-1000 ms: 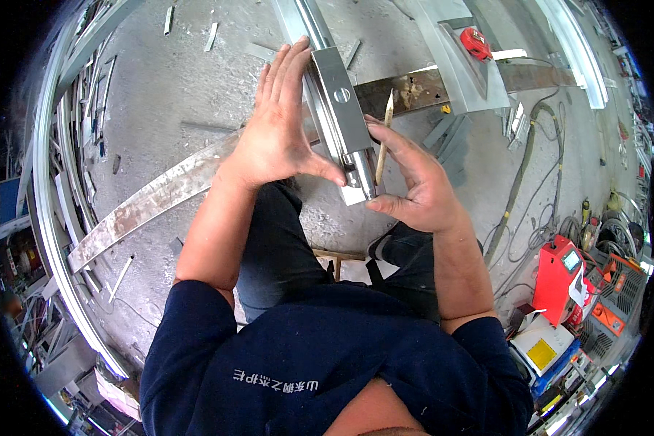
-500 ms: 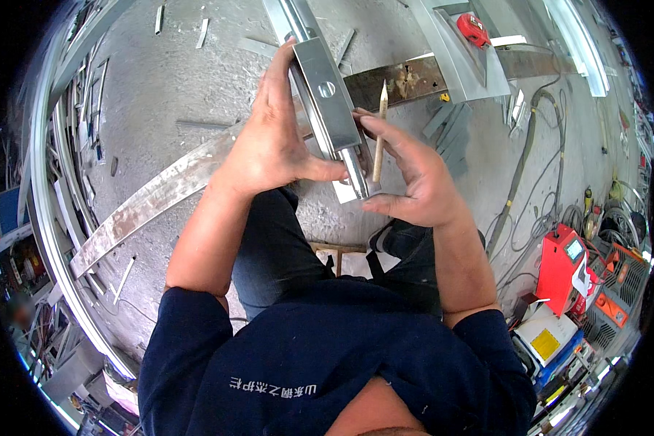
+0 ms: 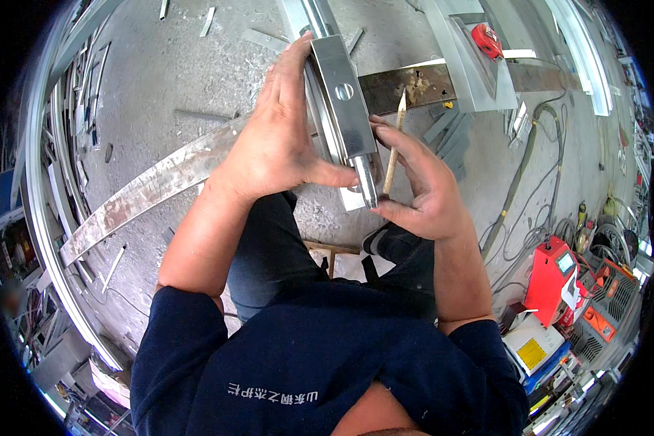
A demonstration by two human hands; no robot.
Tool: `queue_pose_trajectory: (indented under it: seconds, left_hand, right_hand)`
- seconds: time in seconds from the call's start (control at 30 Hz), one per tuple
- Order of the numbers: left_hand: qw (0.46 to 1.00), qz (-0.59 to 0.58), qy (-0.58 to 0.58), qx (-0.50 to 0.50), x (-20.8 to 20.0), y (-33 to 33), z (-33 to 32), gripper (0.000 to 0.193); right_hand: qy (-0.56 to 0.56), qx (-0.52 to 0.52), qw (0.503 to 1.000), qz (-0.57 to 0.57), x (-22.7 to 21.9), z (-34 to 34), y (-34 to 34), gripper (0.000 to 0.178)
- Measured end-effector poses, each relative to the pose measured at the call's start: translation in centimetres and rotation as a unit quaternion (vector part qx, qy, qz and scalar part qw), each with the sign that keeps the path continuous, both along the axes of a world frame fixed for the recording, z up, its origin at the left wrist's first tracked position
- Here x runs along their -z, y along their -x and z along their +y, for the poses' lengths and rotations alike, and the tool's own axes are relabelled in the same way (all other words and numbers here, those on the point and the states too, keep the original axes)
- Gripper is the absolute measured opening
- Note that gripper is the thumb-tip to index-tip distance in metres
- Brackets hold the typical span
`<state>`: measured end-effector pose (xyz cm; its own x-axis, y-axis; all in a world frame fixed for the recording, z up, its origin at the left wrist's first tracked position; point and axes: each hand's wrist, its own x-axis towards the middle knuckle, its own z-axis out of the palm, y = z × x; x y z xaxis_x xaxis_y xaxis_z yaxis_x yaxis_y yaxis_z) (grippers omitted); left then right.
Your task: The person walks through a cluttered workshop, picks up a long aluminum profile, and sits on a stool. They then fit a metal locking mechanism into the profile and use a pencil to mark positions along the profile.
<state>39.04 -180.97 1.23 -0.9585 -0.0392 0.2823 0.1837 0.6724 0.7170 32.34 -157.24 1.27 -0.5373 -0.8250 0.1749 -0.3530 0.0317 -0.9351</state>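
A shiny rectangular metal tube (image 3: 343,94) with a round hole in its upper face sits around a polished round rod (image 3: 365,178), along a long metal bar running away from me. My left hand (image 3: 280,142) wraps the left side, fingers stretched along the bar and thumb across near the rod's near end. On the other side, my right hand (image 3: 425,185) curves round with its index fingertip at the rectangular tube and its thumb by the rod's end. A wooden pencil (image 3: 394,149), point facing away, is held among the right fingers; their exact grip on it is partly hidden.
A red tape measure (image 3: 487,41) rests on a metal frame (image 3: 454,54) at the far right. A rusty flat strip (image 3: 152,182) crosses beneath the work. Metal offcuts (image 3: 450,134) and cables (image 3: 512,189) lie on the floor. A red machine (image 3: 548,280) stands at right.
The whole view has shifted slightly, so most things appear farther right and lower. Both hands keep nearly the same hold; the right thumb looks a little closer to the rod's end.
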Motion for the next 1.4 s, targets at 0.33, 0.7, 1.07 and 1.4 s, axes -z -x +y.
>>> queue_pose_trajectory:
  seconds: [0.33, 0.7, 1.07, 1.4]
  left_hand:
    - [0.999, -0.027, 0.019, -0.014, -0.5, -0.1, 0.0, 0.152]
    - [0.999, -0.034, -0.015, 0.004, -1.0, 0.2, -0.1, 0.149]
    - [0.999, -0.043, -0.034, -0.002, -0.8, 0.0, 0.1, 0.150]
    - [0.993, -0.056, 0.099, -0.017, -2.0, 0.5, -0.2, 0.155]
  right_hand:
    - [-0.039, -0.011, 0.998, 0.057, -0.7, 0.0, 0.5, 0.084]
    - [-0.073, -0.038, 0.994, 0.066, -1.1, 0.1, 0.9, 0.074]
    - [-0.100, -0.055, 0.989, 0.092, -1.5, 0.0, 1.2, 0.072]
    - [-0.110, -0.061, 0.985, 0.115, -1.7, 0.0, 1.5, 0.070]
